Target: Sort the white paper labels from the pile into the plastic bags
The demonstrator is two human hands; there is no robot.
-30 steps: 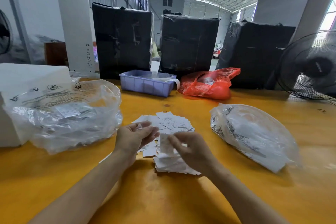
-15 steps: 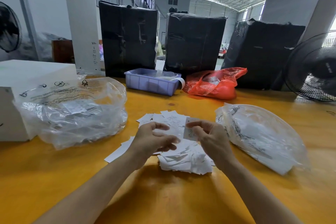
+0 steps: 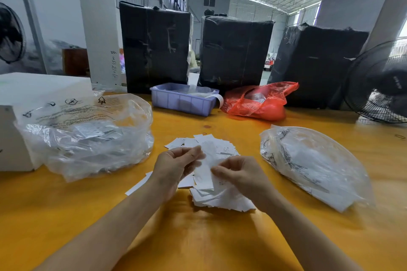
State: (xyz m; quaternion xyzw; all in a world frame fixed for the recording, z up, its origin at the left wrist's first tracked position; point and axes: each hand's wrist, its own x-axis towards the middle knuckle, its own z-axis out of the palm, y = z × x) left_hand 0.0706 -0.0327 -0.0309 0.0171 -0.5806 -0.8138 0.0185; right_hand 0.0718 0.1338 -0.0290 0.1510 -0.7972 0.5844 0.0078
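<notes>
- The left hand (image 3: 176, 167) and the right hand (image 3: 240, 175) meet over the pile of white paper labels (image 3: 220, 196), near the middle of the yellow table (image 3: 198, 237). Both pinch one long label strip (image 3: 206, 167) that stands up between them, the left at its upper part and the right at its lower edge.
- The pile spreads from under the hands toward 12 o'clock; one loose label (image 3: 137, 186) lies at its 8 o'clock edge.
- At 10 o'clock from the pile sits a crumpled clear plastic bag (image 3: 88, 134), leaning on a white box (image 3: 33, 90). A strip of bare table separates it from the pile.
- At 3 o'clock lies a second clear plastic bag (image 3: 312, 165) with white papers inside, near the pile but apart.
- At 12 o'clock, well apart, stand a lilac plastic bin (image 3: 182, 100) and a red plastic bag (image 3: 259, 103), with black wrapped parcels (image 3: 235, 50) behind.
- A black fan (image 3: 383, 86) stands at the far right edge.
- Toward 6 o'clock the table is bare wood around the forearms.
</notes>
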